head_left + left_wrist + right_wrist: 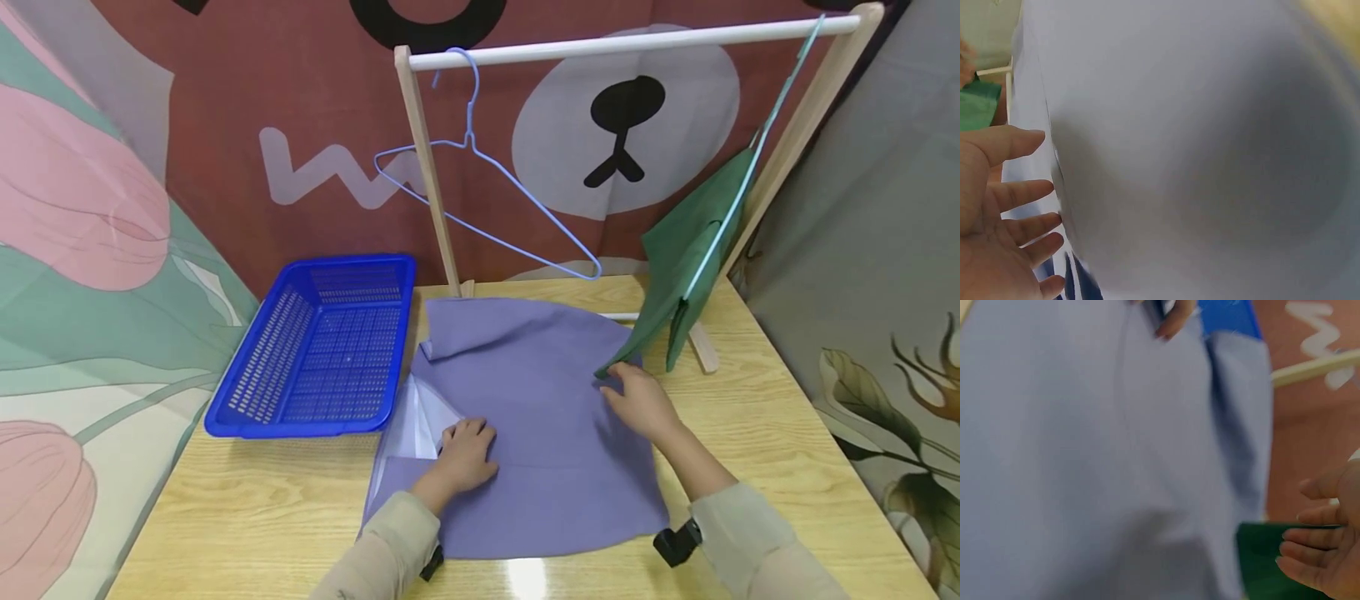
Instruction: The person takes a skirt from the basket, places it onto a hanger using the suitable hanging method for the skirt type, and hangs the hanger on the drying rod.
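Observation:
A purple cloth lies spread on the wooden table, its top left part folded over and a pale inner side showing at the left. My left hand rests on it beside that pale part; in the left wrist view the fingers are spread, tips right at the cloth's edge. Over the cloth's upper right side is my right hand, its fingertips close to the lower corner of a green cloth. The right wrist view shows the fingers loosely extended, overlapping the green cloth.
At the back stands a wooden rack with a white bar. A bare blue hanger hangs at its left end; a light teal hanger with the green cloth hangs at the right. A blue plastic basket sits left of the purple cloth.

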A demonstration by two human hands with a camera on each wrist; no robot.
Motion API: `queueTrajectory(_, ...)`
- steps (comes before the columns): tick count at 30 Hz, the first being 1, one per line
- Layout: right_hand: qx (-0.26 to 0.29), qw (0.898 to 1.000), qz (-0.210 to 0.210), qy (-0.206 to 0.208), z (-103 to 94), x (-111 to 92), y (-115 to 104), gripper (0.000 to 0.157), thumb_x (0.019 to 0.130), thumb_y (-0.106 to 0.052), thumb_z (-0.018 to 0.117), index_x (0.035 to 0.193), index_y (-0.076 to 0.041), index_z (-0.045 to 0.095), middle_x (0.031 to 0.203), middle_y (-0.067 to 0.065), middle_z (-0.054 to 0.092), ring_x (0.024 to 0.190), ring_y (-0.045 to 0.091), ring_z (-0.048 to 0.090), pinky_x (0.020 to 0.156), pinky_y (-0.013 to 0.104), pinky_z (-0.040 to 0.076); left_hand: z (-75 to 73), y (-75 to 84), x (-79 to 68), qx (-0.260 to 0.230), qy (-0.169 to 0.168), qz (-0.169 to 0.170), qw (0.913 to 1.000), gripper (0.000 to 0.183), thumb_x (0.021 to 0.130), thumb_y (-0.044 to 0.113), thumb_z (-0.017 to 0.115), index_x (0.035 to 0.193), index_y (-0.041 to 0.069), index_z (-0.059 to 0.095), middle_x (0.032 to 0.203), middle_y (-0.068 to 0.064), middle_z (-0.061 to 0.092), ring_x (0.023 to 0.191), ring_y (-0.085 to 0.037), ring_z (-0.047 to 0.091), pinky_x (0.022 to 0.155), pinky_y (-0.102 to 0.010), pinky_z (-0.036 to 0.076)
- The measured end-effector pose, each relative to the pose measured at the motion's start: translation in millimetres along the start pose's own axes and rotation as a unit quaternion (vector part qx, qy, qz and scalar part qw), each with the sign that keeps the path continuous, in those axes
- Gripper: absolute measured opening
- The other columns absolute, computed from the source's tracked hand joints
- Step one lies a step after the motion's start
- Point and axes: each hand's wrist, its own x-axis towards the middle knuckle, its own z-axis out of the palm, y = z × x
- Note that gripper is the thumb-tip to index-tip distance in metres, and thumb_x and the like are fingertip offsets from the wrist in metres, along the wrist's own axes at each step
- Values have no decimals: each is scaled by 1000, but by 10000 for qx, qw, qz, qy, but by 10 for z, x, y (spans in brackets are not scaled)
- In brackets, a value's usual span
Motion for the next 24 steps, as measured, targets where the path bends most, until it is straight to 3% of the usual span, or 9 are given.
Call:
queueTrajectory(4,464,9984,-316,-20,-126,24,-241,39,85,-14,53,115,10,44,111,27,49,101,39,47,81,47,40,51,54,-51,-72,-14,120,9999,46,70,25,63,109,4,54,118,-16,46,109,-31,39,82,-47,29)
queueTrajectory(11,1010,9874,-745,967,-423,134,-630,49,85,-15,54,123,10,35,116,26,44,103,37,45,84,44,39,123,169,-129,-58,-57,371,9993,54,70,32,65,114,5,51,123,-16,41,112,-30,37,81,-45,31)
queueTrajectory(14,995,9854,-729,1173,-567,196,-765,54,87,-20,52,128,7,29,120,26,40,106,38,41,86,46,36,157,226,-160,-95,-87,501,9987,58,70,36,66,117,6,50,125,-15,40,113,-29,35,82,-44,31)
queueTrajectory(18,987,9851,-634,1255,-743,305,-902,57,88,-24,49,132,3,25,124,24,37,110,38,38,87,48,33,213,305,-196,52,-127,659,9977,63,70,42,65,120,8,48,127,-13,39,115,-27,34,83,-43,30)
queueTrajectory(24,1282,9828,-717,1118,-936,496,-1013,52,88,-23,49,129,4,30,126,22,39,114,33,38,92,41,32,261,416,-240,167,-174,877,9959,68,68,48,63,122,9,47,128,-11,38,115,-26,34,86,-44,28)
